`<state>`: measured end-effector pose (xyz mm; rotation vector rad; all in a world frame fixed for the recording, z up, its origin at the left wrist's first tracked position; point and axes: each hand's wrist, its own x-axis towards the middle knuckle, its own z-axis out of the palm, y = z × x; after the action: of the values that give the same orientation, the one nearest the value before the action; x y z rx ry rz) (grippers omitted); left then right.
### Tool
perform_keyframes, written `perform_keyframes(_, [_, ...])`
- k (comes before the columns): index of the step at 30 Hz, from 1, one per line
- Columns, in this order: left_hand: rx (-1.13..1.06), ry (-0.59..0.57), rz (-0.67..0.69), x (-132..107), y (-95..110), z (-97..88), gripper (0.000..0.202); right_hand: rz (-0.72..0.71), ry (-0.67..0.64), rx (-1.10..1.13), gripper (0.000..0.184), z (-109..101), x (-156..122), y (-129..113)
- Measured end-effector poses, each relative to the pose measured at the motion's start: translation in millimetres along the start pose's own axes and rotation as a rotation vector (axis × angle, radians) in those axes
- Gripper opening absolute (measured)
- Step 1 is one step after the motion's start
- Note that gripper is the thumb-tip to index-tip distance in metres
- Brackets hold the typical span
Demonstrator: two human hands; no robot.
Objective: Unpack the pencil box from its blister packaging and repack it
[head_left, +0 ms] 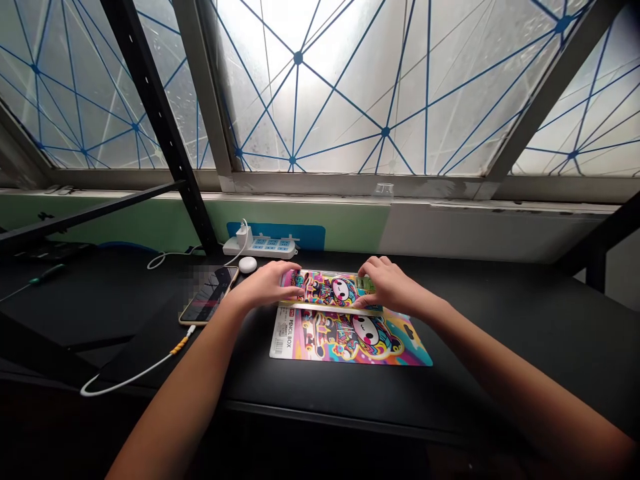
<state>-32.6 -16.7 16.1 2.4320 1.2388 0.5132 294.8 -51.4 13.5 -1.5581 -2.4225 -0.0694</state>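
A pencil box (330, 289) with a bright cartoon print and a white front edge lies crosswise over the back part of a printed card (310, 340). The card shows a similar cartoon face and the words "PENCIL BOX" at its left side. My left hand (267, 283) grips the left end of the box, fingers at the back edge and thumb toward the front. At the right end, my right hand (393, 287) holds it likewise, its thumb along the white edge. The underside of the box is hidden.
A smartphone (210, 297) lies left of my left forearm, with a white cable (135, 378) by its lower end. Behind it are a round white case (247, 265) and a power strip (270, 247). A green-handled screwdriver (47, 274) lies far left. Black metal posts (155, 113) rise near the window.
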Motion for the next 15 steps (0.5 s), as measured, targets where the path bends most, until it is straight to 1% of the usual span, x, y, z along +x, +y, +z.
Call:
perform_keyframes(3, [-0.022, 0.077, -0.003, 0.0, -2.6, -2.0, 0.061, 0.026, 0.135, 0.003, 0.042, -0.6, -16.9, -15.5])
perform_keyframes(6, [-0.031, 0.129, 0.021, -0.4, 2.3, -3.4, 0.045, 0.06, 0.264, 0.024, 0.029, -3.1, -30.4, -26.7])
perform_keyframes(8, [-0.021, 0.196, 0.102, -5.2, 12.5, -3.7, 0.034, 0.068, 0.327, 0.036, 0.027, -6.6, -38.9, -29.8])
perform_keyframes(9, [-0.007, 0.255, 0.161, -10.3, 19.3, -3.4, 0.03, 0.064, 0.355, 0.038, 0.028, -8.8, -44.4, -30.7])
perform_keyframes(12, [0.078, 0.476, 0.351, -38.9, 40.4, 3.3, 0.023, -0.002, 0.487, -0.009, 0.03, -12.4, -70.1, -35.0])
perform_keyframes(13, [0.112, 0.533, 0.388, -51.9, 45.9, 8.3, 0.023, -0.037, 0.547, -0.036, 0.03, -11.4, -81.7, -38.0])
perform_keyframes(15, [0.177, 0.625, 0.42, -78.7, 52.2, 22.5, 0.026, -0.105, 0.654, -0.074, 0.033, -4.5, -106.6, -46.4])
